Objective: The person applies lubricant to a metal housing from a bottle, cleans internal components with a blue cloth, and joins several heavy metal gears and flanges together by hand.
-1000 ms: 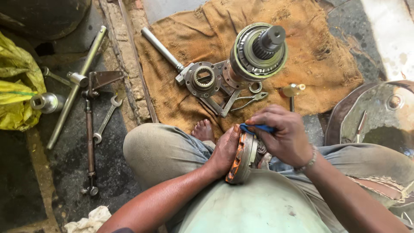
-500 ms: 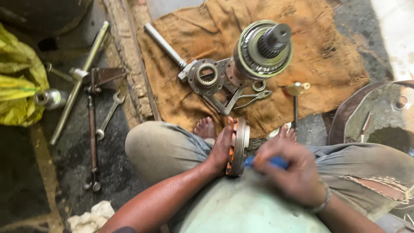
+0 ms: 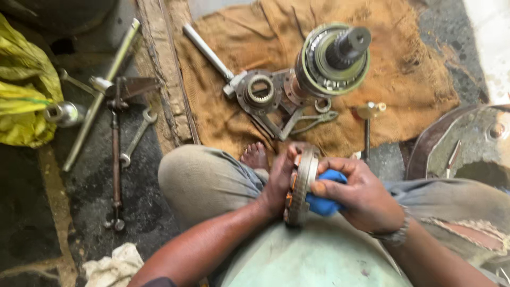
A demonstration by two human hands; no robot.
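My left hand (image 3: pixel 277 183) presses against the orange-lined side of a round metal disc pack (image 3: pixel 301 186), held on edge over my lap. From the other side, my right hand (image 3: pixel 357 195) grips a blue-handled tool (image 3: pixel 322 203) whose handle lies against the disc; its tip is hidden. Both hands touch the disc. My bare foot (image 3: pixel 254 156) shows just beyond my knees.
On a brown sackcloth (image 3: pixel 404 69) ahead stand a big geared shaft assembly (image 3: pixel 333 57), a flanged ring plate (image 3: pixel 258 91), pliers (image 3: pixel 313 121) and a small hammer (image 3: pixel 368 119). Left lie a long rod (image 3: pixel 101 95), a spanner (image 3: pixel 135 139), a yellow bag (image 3: pixel 24 95) and a white rag (image 3: pixel 114 263).
My right hand has come down from above the disc to its right side, with the blue handle now against it. The view has shifted slightly; the left hand keeps hold.
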